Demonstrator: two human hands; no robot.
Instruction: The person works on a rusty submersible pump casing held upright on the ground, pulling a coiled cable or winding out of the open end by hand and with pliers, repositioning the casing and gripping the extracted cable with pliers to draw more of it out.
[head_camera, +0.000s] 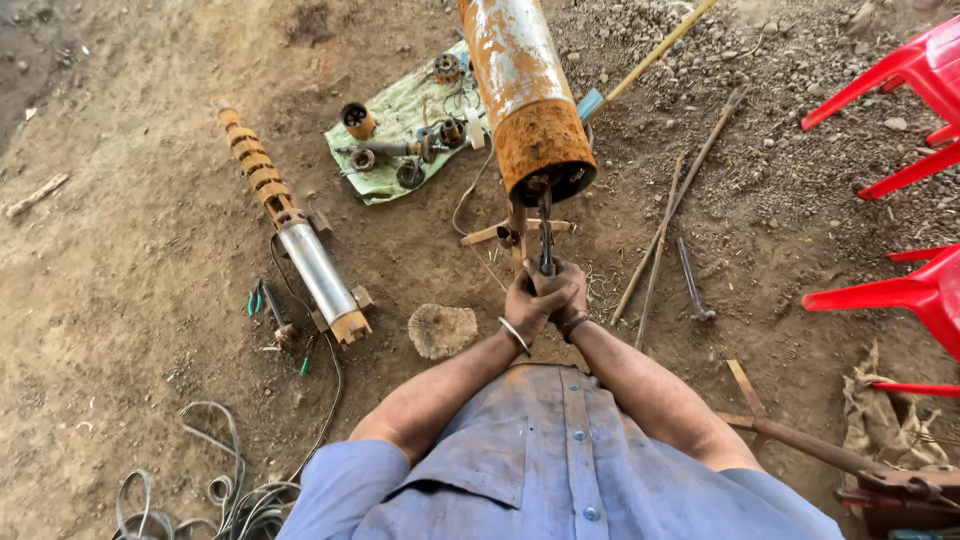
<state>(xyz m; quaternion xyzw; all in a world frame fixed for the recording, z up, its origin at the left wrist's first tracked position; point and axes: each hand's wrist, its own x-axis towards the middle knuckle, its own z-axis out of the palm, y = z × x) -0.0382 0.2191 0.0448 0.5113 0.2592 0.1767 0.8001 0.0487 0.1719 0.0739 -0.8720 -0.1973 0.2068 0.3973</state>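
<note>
A rusty orange and grey cylinder slants toward me from the top of the view, its open end facing me. Both my hands grip the handles of a pair of pliers, whose jaws reach into that open end. My left hand, with a metal bangle at the wrist, wraps the handles from the left. My right hand closes over them from the right. The two hands press together just below the cylinder's mouth.
A long pump section lies on the dirt at left. A green cloth holds several small metal parts. A flat stone, loose wires, wooden sticks, a hammer and red plastic chairs surround me.
</note>
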